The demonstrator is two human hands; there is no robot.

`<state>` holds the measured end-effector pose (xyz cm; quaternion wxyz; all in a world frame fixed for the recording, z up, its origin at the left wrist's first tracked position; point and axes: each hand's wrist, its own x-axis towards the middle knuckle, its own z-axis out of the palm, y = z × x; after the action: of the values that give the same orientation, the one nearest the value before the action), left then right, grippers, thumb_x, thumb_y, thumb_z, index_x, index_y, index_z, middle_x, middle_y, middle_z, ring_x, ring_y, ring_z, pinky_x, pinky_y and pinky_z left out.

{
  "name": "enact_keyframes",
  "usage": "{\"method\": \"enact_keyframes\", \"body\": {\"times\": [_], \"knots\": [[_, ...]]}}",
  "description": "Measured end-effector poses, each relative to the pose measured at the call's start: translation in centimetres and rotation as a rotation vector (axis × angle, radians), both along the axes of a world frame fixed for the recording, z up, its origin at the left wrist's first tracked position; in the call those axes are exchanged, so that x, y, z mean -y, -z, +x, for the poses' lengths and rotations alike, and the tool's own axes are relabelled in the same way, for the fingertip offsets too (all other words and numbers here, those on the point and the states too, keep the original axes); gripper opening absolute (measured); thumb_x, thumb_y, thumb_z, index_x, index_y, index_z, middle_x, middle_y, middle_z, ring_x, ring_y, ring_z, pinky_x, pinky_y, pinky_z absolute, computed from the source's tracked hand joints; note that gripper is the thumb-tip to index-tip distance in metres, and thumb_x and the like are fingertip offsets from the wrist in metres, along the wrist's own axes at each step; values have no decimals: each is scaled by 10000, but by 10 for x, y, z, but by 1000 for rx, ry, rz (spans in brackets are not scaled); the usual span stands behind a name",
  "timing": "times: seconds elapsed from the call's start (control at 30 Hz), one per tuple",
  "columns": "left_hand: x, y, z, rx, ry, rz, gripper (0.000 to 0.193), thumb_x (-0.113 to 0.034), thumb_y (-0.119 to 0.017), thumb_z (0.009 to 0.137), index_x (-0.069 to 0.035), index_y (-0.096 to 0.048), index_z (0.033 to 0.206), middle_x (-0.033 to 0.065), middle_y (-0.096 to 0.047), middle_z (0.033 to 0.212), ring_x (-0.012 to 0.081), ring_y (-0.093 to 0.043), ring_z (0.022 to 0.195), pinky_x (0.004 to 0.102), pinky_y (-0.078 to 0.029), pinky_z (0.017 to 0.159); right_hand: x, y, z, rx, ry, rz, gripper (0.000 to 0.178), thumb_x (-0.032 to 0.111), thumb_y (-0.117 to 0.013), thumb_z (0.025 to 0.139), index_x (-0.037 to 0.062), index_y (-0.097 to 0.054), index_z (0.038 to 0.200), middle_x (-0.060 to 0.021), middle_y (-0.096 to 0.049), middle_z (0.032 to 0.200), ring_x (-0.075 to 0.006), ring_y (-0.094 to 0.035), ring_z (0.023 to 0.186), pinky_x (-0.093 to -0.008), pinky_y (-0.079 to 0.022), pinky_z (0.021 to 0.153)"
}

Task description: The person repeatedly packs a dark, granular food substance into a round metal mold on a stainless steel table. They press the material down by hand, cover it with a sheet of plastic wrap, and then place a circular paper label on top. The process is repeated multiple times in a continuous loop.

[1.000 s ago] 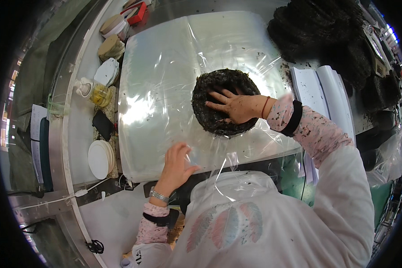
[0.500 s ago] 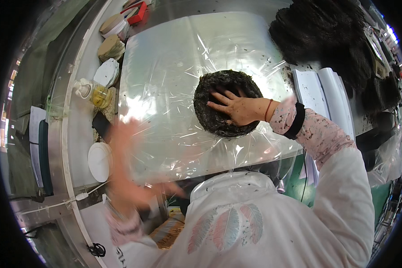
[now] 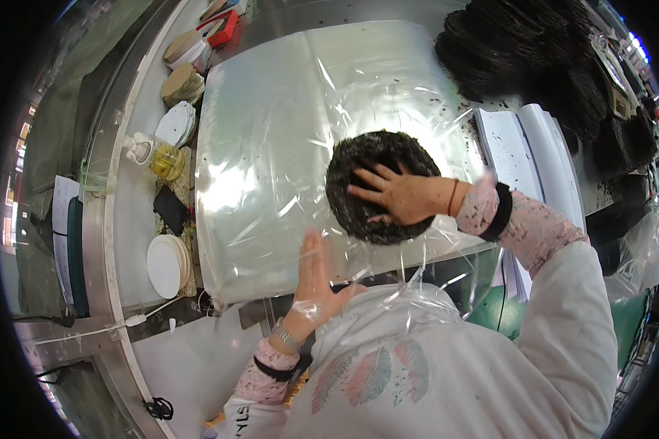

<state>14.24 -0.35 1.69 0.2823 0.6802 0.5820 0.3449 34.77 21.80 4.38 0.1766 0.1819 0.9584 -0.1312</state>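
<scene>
A thick, round, dark cake that looks like dried seaweed [image 3: 344, 208] lies on a stack of clear plastic sheets [image 3: 256, 95], right of its middle. My right hand [image 3: 406, 197] rests on the cake with its fingers spread, pressing flat from the right side; the palm hides part of it. At the near edge of the sheets, my left hand [image 3: 316, 285] is open, fingers stretched forward and thumb apart, slightly blurred. Nothing is in it. Loose, shiny plastic film crosses the near edge in front of my body.
A large heap of dark seaweed [image 3: 520, 58] fills the back right, beside white papers [image 3: 509, 146]. Along the left stand a pump bottle with yellow liquid [image 3: 167, 161], white round discs [image 3: 165, 265], a black pad [image 3: 170, 211] and a red box [image 3: 224, 33].
My left hand has swung from the left edge rightward to the near edge of the sheets. The cake and my right hand sit slightly lower and further right in view.
</scene>
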Motion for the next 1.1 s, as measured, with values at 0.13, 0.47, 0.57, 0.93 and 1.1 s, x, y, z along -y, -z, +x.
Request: {"method": "enact_keyframes", "body": {"times": [0.13, 0.47, 0.57, 0.93, 1.1], "knots": [[-68, -32, 34, 187, -26, 386, 954, -339, -888, 800, -5, -374, 1531, 243, -438, 1525, 410, -422, 1430, 516, -401, 1150, 24, -8, 14, 18, 10, -14, 761, 475, -551, 1007, 157, -259, 1635, -202, -185, 1684, -457, -237, 1524, -677, -324, 1135], [-117, -50, 58, -431, 42, 45, 346, -311, -733, 871, -12, -658, 1030, 168, -706, 941, 369, -677, 879, 478, -561, 788, 12, -41, 70, -362, -248, -113, 184, 90, -633, 921, -2, -707, 1063, -171, -704, 1144, -329, -661, 1079, -432, -544, 914], [-119, -55, 61, -536, 109, -26, 399, -406, -755, 842, -19, -716, 932, 152, -711, 884, 358, -695, 866, 475, -568, 774, 48, -173, 133, -226, 235, -159, 237, 157, -622, 1001, -8, -720, 1141, -187, -721, 1191, -308, -723, 1026, -408, -577, 844], [-125, -70, 56, -553, 233, -125, 346, -354, -752, 847, -8, -762, 832, 180, -724, 880, 371, -711, 857, 484, -562, 780, 100, -70, 60, -903, 575, 154, 542, 278, -779, 876, 91, -601, 1353, -168, -638, 1070, -396, -602, 1033, -448, -530, 803], [-112, -79, 38, -149, 180, 133, 253, -167, -730, 899, -3, -713, 1090, 198, -712, 1112, 381, -694, 1010, 460, -557, 877, 46, -29, 29, -593, 391, 191, 257, 283, -728, 884, 77, -687, 1032, -88, -657, 997, -312, -639, 897, -398, -540, 691]]}}
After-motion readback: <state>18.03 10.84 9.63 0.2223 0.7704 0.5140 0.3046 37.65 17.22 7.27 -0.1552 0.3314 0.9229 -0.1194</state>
